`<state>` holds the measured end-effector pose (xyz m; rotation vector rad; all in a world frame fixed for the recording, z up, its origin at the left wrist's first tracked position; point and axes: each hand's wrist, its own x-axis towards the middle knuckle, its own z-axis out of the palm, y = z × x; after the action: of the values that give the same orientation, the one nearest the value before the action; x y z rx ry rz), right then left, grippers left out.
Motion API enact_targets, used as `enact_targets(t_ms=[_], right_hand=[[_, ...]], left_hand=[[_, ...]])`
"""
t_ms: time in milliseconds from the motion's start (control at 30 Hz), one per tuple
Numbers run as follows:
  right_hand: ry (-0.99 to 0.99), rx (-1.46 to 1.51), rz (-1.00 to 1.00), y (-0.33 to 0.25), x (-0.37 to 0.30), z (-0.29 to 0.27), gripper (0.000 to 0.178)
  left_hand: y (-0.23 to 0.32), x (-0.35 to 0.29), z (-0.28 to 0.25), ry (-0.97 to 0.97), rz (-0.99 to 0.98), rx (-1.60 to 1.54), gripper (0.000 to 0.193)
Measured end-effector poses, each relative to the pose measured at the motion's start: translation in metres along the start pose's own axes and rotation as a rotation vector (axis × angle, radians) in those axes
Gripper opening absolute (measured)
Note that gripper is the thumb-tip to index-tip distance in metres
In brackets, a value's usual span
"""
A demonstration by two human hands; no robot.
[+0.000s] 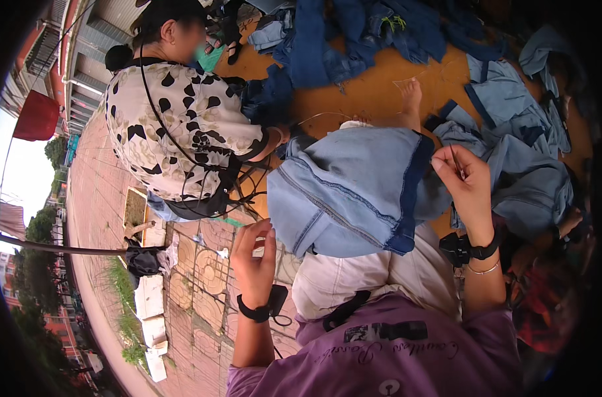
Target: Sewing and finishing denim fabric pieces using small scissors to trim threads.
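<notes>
A light blue denim piece [347,185] with dark blue edging and raised seams lies spread over my lap, on pale trousers. My left hand [253,258] is at its left edge, thumb and index fingertips closed together on the cloth's rim. Beyond the right, dark-edged side is my right hand [469,185], its fingers closed around small dark pointed thread snips [457,162]. The snips' tip points up and away from me; the grip hides most of them. Both wrists wear black straps with small devices.
More denim pieces [512,106] are heaped on the right, and darker ones [340,46] at the far side of an orange-brown surface [373,83]. A person in a spotted shirt [175,126] sits at the left. Paving [201,291] and white blocks [150,298] lie left of me.
</notes>
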<state>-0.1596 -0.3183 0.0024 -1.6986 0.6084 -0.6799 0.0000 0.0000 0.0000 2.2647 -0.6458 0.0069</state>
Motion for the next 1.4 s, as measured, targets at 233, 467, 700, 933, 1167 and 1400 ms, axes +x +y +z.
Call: enact_targets(t_ms=[233,467,700,933,1167,1400], right_hand=[[-0.527,-0.018,-0.184,-0.058,-0.086,0.044,0.016],[-0.357,-0.152,-0.108,-0.056,-0.113,0.056,0.011],[-0.066,-0.140,0.028,-0.016,-0.111,0.026,0.010],[-0.239,-0.277,-0.092,-0.013,-0.109,0.024,0.044],[-0.242,-0.378,-0.306,-0.004,-0.099,0.043,0.047],[-0.257,-0.354,-0.455,0.005,-0.096,0.040,0.043]], left_hand=[[0.075,-0.041,0.012,-0.355,0.197,-0.532,0.044],[0.004,-0.068,-0.027,-0.320,0.005,-0.451,0.015],[-0.170,-0.133,-0.098,-0.451,-0.308,0.736,0.019],[-0.216,-0.146,-0.055,-0.260,-0.288,0.617,0.056],[-0.134,-0.064,-0.005,-0.222,-0.133,-0.019,0.053],[-0.101,-0.038,0.005,-0.161,-0.098,-0.100,0.054]])
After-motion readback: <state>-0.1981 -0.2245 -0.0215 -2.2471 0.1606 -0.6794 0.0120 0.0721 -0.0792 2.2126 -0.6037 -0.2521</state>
